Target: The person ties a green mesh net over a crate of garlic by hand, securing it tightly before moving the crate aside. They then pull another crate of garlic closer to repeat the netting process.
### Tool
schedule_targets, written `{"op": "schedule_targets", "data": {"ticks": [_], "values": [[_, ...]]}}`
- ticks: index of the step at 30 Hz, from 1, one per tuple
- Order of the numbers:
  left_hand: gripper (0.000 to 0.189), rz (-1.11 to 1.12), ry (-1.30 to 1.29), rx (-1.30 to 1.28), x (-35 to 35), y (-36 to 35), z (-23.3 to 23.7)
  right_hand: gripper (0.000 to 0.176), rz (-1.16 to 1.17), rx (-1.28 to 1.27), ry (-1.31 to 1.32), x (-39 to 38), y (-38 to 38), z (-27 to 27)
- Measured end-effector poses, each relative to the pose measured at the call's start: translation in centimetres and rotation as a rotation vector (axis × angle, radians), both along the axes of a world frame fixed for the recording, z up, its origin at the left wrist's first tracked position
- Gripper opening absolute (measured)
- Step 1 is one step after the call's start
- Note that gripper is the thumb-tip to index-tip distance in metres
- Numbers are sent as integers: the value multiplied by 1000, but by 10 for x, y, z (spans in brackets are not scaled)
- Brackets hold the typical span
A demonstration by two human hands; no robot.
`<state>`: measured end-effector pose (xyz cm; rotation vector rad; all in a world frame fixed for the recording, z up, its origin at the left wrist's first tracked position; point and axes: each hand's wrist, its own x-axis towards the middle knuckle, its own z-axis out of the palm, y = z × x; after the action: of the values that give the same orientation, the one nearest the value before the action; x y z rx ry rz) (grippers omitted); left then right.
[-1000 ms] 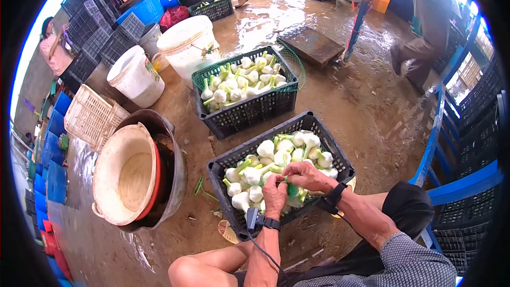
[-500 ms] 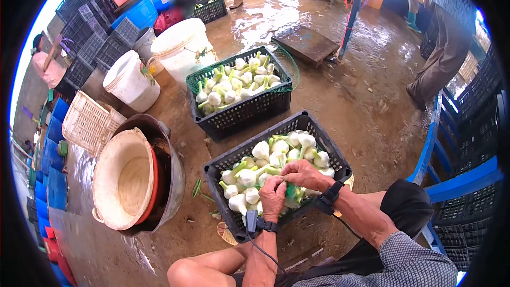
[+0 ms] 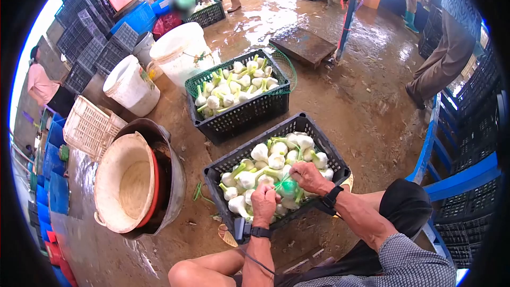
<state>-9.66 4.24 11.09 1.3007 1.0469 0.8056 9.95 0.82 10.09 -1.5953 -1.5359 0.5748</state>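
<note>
Over a black crate [image 3: 330,148] of white garlic bulbs with green stems [image 3: 260,152], my two hands work on a small green mesh bag [image 3: 287,187] that seems to have a bulb inside. Thin green strands stretch from the bag to the pinched fingers of my left hand [image 3: 263,201]. My right hand [image 3: 312,177], also closed, grips the netting at the bag's upper right. Its fingertips partly hide the grip. Loose garlic lies all around both hands, below and beside them.
Beyond stands a second black crate [image 3: 241,112] of garlic, with green netting [image 3: 281,69] over its edge. Stacked basins [image 3: 127,180] and white buckets [image 3: 132,86] are at left. A platform scale [image 3: 303,44] stands behind; a blue metal frame [image 3: 427,143] is at right. Other people work farther off.
My hands have drawn apart, the left moving down and left. The green bag and the strands between them show more plainly. At far left a person has straightened up.
</note>
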Motion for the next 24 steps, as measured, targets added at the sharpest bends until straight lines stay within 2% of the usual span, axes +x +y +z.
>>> {"op": "schedule_targets", "data": {"ticks": [3,5,7,9,10,12,16,18,22,24], "values": [[12,-84,214,177,-8,-1,10,7,-45,9,-19,-1,-3,-5],[12,-130,256,167,-11,4,11,7,-58,8,-24,-1,-5,-7],[13,-172,306,164,-12,9,16,8,-69,-90,131,1,-6,-2],[14,-72,108,-51,-9,8,18,9,-70,-74,135,-1,-6,-2],[14,-72,109,-50,-8,8,18,9,-75,-60,129,0,-6,-2],[12,-44,-96,-114,-3,8,15,9,-78,-51,116,-1,-6,-3],[10,-20,-98,-8,9,2,9,10,-87,-57,79,-1,-7,-3],[10,33,14,-109,12,3,14,9,-88,-53,71,-1,-7,-4],[14,-9,77,-168,5,11,21,9,-74,-44,19,1,-6,-6],[20,-243,-40,-361,-14,17,26,8,-83,-19,39,0,-7,-6]]}}
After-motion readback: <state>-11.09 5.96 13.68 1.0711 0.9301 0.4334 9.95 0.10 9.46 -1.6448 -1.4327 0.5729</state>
